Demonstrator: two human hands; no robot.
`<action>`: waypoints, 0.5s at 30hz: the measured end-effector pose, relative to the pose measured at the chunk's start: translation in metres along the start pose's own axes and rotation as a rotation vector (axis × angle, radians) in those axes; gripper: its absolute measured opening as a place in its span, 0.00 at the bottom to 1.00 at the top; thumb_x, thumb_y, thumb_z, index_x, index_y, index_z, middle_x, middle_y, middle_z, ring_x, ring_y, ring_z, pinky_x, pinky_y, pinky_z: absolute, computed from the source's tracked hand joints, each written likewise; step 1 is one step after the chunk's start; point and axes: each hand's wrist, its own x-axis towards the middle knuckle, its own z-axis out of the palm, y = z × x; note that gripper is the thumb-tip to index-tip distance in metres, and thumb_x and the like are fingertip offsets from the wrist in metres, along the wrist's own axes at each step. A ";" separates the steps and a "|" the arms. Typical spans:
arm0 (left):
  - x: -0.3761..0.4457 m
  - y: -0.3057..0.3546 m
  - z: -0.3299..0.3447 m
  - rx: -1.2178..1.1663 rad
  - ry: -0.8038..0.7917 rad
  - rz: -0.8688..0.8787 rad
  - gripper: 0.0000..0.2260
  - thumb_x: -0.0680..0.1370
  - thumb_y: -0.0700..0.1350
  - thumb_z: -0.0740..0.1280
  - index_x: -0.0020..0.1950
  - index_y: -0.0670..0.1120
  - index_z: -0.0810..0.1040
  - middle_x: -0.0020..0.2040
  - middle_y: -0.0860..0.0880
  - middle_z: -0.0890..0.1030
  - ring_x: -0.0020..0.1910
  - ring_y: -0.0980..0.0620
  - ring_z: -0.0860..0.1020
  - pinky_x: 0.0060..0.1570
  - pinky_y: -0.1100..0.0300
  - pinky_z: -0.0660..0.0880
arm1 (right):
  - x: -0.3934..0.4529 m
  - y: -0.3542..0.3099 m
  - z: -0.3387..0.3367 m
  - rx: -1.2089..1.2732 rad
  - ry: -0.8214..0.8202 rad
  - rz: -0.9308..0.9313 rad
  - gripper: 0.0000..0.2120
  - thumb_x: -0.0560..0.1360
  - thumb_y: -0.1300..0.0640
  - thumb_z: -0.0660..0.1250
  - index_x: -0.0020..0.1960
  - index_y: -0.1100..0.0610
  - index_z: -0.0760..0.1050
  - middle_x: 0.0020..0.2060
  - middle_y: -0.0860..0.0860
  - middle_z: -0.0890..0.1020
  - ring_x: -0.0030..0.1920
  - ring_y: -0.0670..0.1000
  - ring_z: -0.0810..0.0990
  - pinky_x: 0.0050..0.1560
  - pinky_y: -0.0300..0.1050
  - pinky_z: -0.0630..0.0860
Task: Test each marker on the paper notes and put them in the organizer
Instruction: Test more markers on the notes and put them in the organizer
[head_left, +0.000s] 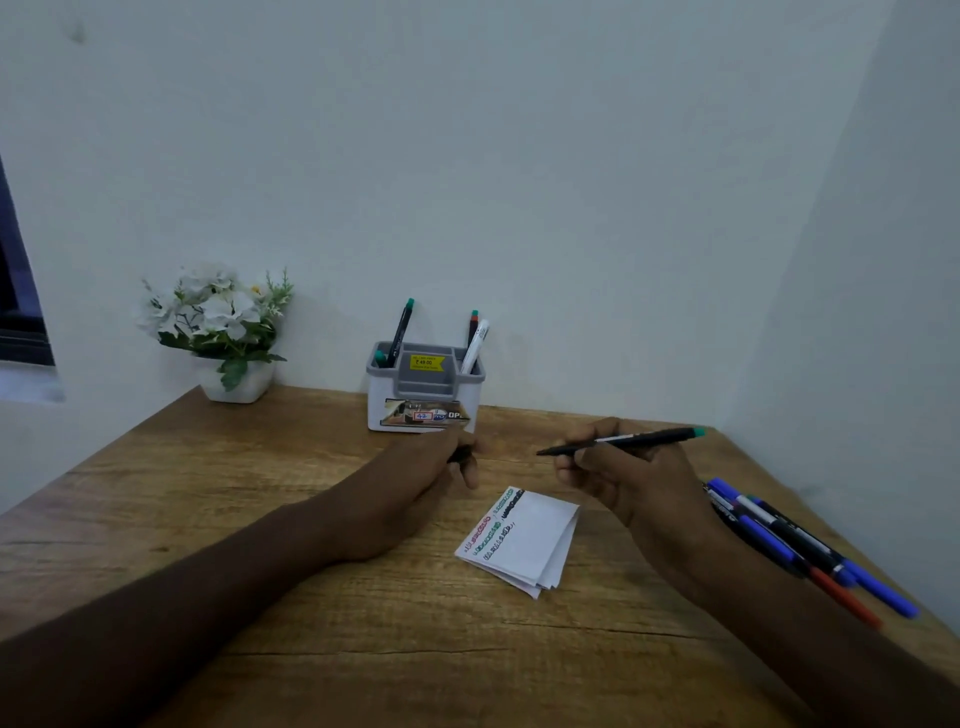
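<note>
My right hand (618, 467) grips a thin black marker with a green end (639, 439), held nearly level above the table, its uncapped tip pointing left. My left hand (441, 467) pinches a small black cap (460, 456) just left of that tip. Below and between the hands lies a stack of white paper notes (524, 540) with red, green, black and blue scribbles on its left part. The grey and white organizer (423, 387) stands by the wall, with green-capped markers (399, 330) in its left slot and a white marker (475, 345) in its right slot.
A pile of several markers (795, 545), blue, red and black, lies at the table's right edge beside my right forearm. A white pot of white flowers (223, 332) stands at the back left corner. Walls close the table in at the back and right.
</note>
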 end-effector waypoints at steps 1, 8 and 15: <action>0.002 0.003 -0.001 -0.016 0.010 0.003 0.13 0.86 0.37 0.59 0.69 0.47 0.73 0.56 0.57 0.81 0.55 0.63 0.78 0.56 0.69 0.74 | 0.000 -0.001 0.001 0.058 0.000 0.028 0.10 0.81 0.73 0.65 0.49 0.66 0.84 0.46 0.61 0.89 0.46 0.56 0.90 0.46 0.45 0.88; 0.006 0.010 -0.002 -0.073 0.024 0.003 0.10 0.87 0.44 0.62 0.64 0.49 0.80 0.52 0.61 0.84 0.53 0.64 0.81 0.51 0.76 0.73 | -0.003 0.000 0.003 -0.054 0.016 -0.049 0.07 0.81 0.67 0.70 0.54 0.61 0.87 0.48 0.59 0.91 0.48 0.56 0.91 0.47 0.43 0.87; 0.009 0.008 -0.002 -0.045 0.005 0.011 0.11 0.86 0.46 0.62 0.66 0.50 0.81 0.54 0.59 0.85 0.54 0.64 0.81 0.52 0.69 0.76 | -0.004 0.006 0.003 -0.109 -0.003 -0.102 0.06 0.78 0.65 0.75 0.50 0.56 0.88 0.47 0.58 0.91 0.50 0.56 0.92 0.53 0.48 0.88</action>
